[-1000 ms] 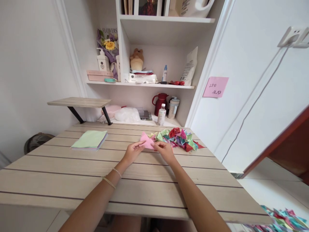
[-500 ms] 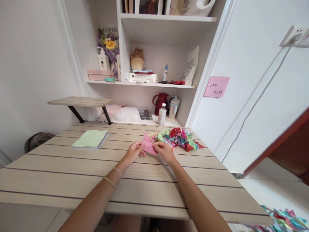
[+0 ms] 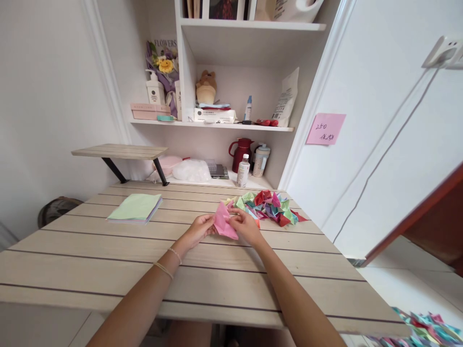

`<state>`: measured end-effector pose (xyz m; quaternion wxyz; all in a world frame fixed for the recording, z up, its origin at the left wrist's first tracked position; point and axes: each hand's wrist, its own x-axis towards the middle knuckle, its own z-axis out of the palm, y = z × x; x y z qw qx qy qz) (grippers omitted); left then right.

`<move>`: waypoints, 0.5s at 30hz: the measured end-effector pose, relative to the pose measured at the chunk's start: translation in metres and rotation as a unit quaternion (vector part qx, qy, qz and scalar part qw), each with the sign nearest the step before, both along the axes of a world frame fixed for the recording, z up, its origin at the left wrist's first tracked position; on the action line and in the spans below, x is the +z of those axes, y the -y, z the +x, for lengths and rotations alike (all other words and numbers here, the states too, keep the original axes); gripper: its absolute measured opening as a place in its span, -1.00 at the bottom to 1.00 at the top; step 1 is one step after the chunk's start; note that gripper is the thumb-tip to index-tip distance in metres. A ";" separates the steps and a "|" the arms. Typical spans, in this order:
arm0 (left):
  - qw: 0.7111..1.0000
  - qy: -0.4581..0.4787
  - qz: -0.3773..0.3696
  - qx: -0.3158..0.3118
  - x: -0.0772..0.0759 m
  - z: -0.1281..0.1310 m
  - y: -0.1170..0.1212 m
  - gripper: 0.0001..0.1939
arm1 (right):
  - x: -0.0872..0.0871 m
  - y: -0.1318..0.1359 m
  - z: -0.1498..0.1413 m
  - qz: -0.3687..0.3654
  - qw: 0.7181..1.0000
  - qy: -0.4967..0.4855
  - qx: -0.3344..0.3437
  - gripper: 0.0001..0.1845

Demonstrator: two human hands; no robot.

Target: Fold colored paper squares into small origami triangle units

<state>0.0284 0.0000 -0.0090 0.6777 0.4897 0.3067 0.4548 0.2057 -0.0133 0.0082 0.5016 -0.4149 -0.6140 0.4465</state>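
A pink sheet of origami paper (image 3: 224, 224), partly folded, is held between my two hands just above the table. My left hand (image 3: 202, 228) pinches its left edge. On the opposite side, my right hand (image 3: 244, 224) grips the paper with thumb and fingers, its fingertips partly hidden against the folds. Right behind my right hand lies a heap of folded paper pieces (image 3: 269, 208) in red, green, blue and pink. To the left rests a stack of square paper (image 3: 135, 208) with a light green sheet on top.
The slatted wooden table (image 3: 144, 270) carries a small raised shelf (image 3: 121, 151) at its back left. Behind it, a white bottle (image 3: 243, 171) and a dark red jug (image 3: 240, 153) stand in the cabinet. More folded paper pieces (image 3: 430, 327) lie at the lower right, beyond the table's edge.
The pink paper has changed shape: its upper point is lower and blunter, and its lower part spreads wider to the right. Both hands have shifted only slightly.
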 end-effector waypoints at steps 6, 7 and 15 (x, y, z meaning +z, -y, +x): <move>0.999 -0.009 -0.040 -0.031 -0.002 -0.003 -0.003 -0.57 | 0.002 0.004 0.001 0.177 0.963 0.200 0.032 -0.81; 0.998 -0.012 -0.043 -0.032 -0.001 -0.003 -0.003 -0.55 | 0.001 0.004 0.001 0.189 0.958 0.214 0.028 -0.79; 0.997 -0.070 -0.040 -0.017 0.003 0.001 0.002 -0.62 | -0.003 0.001 -0.001 0.221 0.943 0.244 -0.054 -0.82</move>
